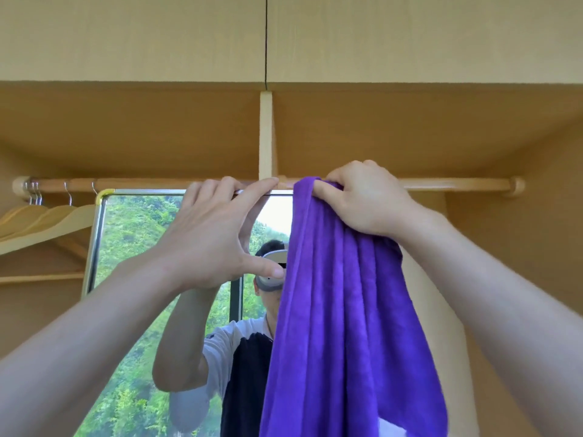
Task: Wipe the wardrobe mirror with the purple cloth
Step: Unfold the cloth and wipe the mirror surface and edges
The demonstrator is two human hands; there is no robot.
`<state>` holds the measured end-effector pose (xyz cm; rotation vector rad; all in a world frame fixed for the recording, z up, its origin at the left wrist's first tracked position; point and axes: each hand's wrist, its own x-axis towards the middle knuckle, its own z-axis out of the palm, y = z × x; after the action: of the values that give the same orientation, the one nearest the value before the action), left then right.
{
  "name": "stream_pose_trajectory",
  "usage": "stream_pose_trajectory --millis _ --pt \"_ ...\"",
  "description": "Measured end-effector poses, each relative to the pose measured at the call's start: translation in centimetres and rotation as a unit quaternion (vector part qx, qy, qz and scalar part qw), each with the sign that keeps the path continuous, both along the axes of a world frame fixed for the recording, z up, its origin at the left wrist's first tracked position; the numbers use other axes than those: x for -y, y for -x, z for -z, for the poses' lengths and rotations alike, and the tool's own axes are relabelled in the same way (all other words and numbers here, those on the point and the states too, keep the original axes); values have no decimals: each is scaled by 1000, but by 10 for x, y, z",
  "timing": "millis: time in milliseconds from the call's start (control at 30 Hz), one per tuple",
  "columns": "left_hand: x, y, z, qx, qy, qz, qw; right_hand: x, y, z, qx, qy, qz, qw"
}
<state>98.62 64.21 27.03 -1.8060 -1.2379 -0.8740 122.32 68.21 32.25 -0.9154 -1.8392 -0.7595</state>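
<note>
The mirror (132, 279) hangs inside the wardrobe with a chrome frame and a yellow corner cap, reflecting green trees and a person. My left hand (217, 234) holds the mirror's top edge, fingers curled over the frame and thumb pointing right across the glass. My right hand (359, 200) grips the bunched top of the purple cloth (340, 326) at the mirror's top edge, just below the rail. The cloth hangs down in long folds and hides the right part of the mirror.
A wooden clothes rail (151, 184) runs across the wardrobe above the mirror. Several wooden hangers (44, 219) hang at its left end. A vertical divider (267, 137) meets the rail in the middle. A shelf (41, 277) sits lower left.
</note>
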Motion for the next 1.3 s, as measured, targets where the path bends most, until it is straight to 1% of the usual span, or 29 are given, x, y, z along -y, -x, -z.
stream_pose_trajectory --millis 100,200,267,333,400,467,500,567,600,633,667,767,900,1067,1133,1200,1300 --pt "0 -1 0 -3 -1 4 1000 -5 1 20 -100 -52 -83 990" --pt "1 -2 0 -5 -4 -9 1000 -8 0 39 -215 -60 -195 955" --pt "0 -2 0 -3 -3 -10 1000 -9 -1 54 -258 -50 -226 938" --pt "-1 -3 1 -4 -3 -12 1000 -9 1 69 -269 -48 -239 932" --pt "-1 -4 1 -6 -1 -15 1000 -8 0 77 -257 -43 -232 937" --pt "-1 -5 0 -10 1 -18 1000 -8 -4 75 -230 -32 -188 954" --pt "-1 -5 -1 -12 3 -21 1000 -8 -6 70 -206 -33 -142 968" --pt "-1 -5 -1 -12 6 -24 1000 -4 -4 56 -121 -73 1 990" --pt "-1 -5 -1 -13 6 -25 1000 -1 3 48 -68 -96 62 991" --pt "0 -5 -1 -15 5 -27 1000 2 12 42 -21 -111 98 989" --pt "0 -6 -1 -17 3 -29 999 6 21 37 17 -119 114 986" --pt "1 -7 -1 -6 -4 -24 1000 6 40 30 78 -145 116 979" --pt "1 -13 -2 15 1 -14 1000 7 49 18 85 -94 87 988" --pt "2 -6 -1 22 -14 2 1000 5 49 3 138 -68 84 985" --pt "2 -3 0 21 -18 9 1000 3 41 -1 143 -62 70 985" --pt "0 0 0 18 -20 9 1000 2 33 2 145 -82 59 984" --pt "-1 2 0 14 -7 -3 1000 0 15 14 108 -119 45 986"
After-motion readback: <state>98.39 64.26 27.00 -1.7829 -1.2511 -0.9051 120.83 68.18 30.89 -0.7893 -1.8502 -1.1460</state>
